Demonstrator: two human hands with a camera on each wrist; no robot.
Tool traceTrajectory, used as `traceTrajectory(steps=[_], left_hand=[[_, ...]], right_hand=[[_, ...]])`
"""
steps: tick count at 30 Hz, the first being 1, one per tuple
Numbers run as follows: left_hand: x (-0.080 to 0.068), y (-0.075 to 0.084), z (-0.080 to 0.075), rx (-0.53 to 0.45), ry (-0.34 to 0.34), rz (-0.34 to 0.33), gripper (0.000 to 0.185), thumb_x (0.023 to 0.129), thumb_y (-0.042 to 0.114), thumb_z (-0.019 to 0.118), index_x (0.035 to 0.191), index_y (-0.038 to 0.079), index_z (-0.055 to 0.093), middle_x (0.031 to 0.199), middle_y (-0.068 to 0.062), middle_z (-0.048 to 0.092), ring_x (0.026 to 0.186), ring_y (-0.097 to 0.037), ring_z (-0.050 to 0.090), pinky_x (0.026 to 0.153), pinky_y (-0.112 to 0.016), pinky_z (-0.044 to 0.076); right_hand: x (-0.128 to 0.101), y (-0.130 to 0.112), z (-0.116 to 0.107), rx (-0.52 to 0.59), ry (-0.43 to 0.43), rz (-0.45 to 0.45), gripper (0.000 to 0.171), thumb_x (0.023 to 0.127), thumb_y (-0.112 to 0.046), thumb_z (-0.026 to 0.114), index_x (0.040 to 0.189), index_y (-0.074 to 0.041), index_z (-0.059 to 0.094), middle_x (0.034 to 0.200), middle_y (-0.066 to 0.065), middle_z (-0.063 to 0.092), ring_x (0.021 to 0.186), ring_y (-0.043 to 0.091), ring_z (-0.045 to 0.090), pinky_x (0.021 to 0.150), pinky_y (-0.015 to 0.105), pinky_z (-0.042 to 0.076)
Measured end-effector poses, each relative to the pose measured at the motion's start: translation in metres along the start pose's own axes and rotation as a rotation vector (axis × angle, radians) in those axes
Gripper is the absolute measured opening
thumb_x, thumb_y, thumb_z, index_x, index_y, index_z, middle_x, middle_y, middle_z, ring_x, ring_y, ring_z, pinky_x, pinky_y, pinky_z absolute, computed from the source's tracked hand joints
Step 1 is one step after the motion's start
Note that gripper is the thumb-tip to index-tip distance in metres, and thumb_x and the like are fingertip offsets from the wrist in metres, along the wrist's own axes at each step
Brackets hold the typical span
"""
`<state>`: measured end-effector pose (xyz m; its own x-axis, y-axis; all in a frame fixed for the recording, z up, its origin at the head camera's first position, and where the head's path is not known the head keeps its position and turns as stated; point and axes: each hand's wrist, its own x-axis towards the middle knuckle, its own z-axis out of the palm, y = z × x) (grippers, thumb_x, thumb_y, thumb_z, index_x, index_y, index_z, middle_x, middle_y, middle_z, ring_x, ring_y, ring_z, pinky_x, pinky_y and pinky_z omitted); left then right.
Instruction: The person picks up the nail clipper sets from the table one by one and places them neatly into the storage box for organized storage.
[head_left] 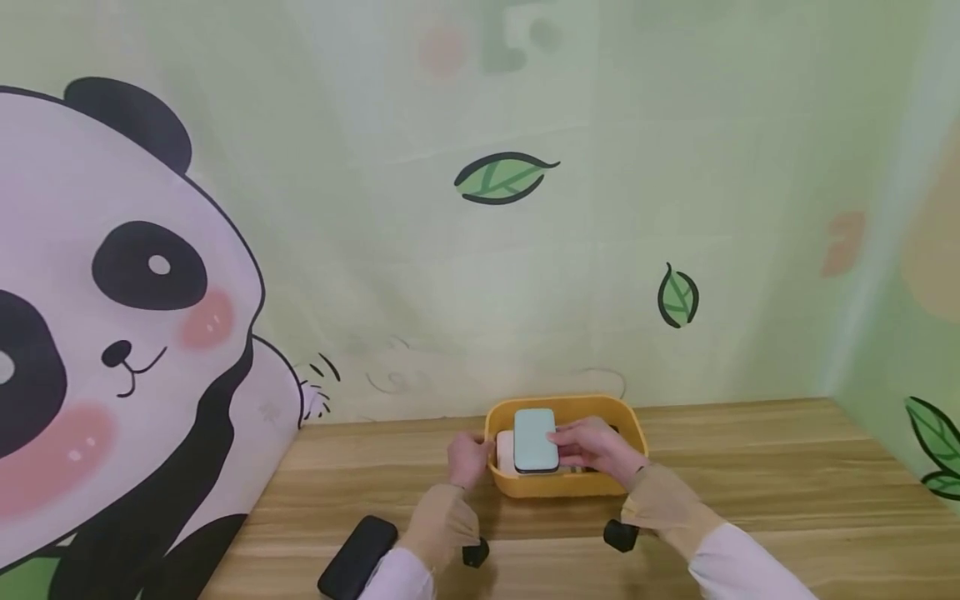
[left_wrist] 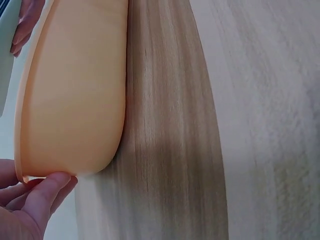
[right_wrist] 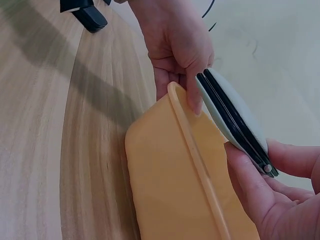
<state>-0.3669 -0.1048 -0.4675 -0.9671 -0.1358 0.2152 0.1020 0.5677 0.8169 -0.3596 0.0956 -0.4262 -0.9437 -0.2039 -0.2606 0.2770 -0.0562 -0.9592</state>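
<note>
Black slab (head_left: 357, 557): one, phone-shaped, flat at my left beside the sleeve; long axis slanting from near left to far right.
Sleeves (head_left: 738, 560): two, pale, one per arm.
Black wrist pieces (head_left: 620, 536): two, one by each of my wrists.
Left hand (head_left: 468, 458): thumb and fingers gripping the left end of the basket at its rim.
Yellow basket (head_left: 558, 486): one, rounded corners, mouth upward, long axis running left to right.
Right hand (head_left: 596, 444): thumb and fingers pinching the case by its right side.
Pale blue case (head_left: 536, 437): one, held over the left half of the basket; broad face towards my head, long axis up and down in the head view, dark lower edge towards me. Dark layers between two pale covers, with one small round stud, in the right wrist view.
Basket contents: one pinkish-white item (head_left: 505, 454), partly behind the case; others mostly hidden, count not tellable.
Counter (head_left: 750, 467): wood-grained, light brown, reaching back to the wall.
Wall (head_left: 600, 267): pale green; one large panda (head_left: 225, 358) at left, two outlined leaves (head_left: 678, 298) straight ahead, more at right.
</note>
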Motion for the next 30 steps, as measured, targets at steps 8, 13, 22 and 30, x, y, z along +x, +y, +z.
traceTrajectory(steps=[8,13,22,30], left_hand=[[0.003,0.000,0.003,-0.059,-0.007,-0.060,0.012,0.081,0.000,0.058,0.076,-0.008,0.066,0.059,-0.007,0.056,0.043,-0.008,0.044,0.043,-0.021,0.041],[0.001,0.001,0.001,-0.063,-0.010,-0.070,0.012,0.081,0.001,0.059,0.078,-0.008,0.067,0.060,-0.008,0.056,0.045,-0.009,0.044,0.044,-0.020,0.039],[-0.002,0.001,0.001,-0.065,-0.001,-0.054,0.013,0.081,-0.001,0.058,0.072,-0.008,0.064,0.054,-0.001,0.048,0.043,-0.008,0.042,0.043,-0.020,0.038],[0.020,-0.035,0.020,-0.069,0.030,0.000,0.013,0.080,0.006,0.060,0.071,0.001,0.068,0.052,0.000,0.051,0.041,-0.009,0.045,0.041,-0.021,0.040]], right_hand=[[0.003,0.001,0.001,-0.009,0.010,0.013,0.035,0.086,-0.001,0.059,0.114,0.017,0.049,0.091,0.021,0.062,0.076,0.026,0.062,0.068,0.038,0.050],[0.008,0.003,0.001,-0.004,0.028,0.010,0.034,0.085,-0.001,0.060,0.113,0.017,0.050,0.090,0.021,0.063,0.076,0.025,0.062,0.068,0.038,0.050],[0.019,0.011,-0.001,-0.014,0.080,0.012,0.032,0.085,0.000,0.060,0.110,0.017,0.051,0.084,0.017,0.063,0.072,0.023,0.061,0.066,0.037,0.051],[0.024,0.012,-0.003,-0.039,0.087,0.043,0.030,0.083,-0.003,0.064,0.106,0.014,0.056,0.085,0.018,0.063,0.074,0.025,0.062,0.066,0.036,0.051]])
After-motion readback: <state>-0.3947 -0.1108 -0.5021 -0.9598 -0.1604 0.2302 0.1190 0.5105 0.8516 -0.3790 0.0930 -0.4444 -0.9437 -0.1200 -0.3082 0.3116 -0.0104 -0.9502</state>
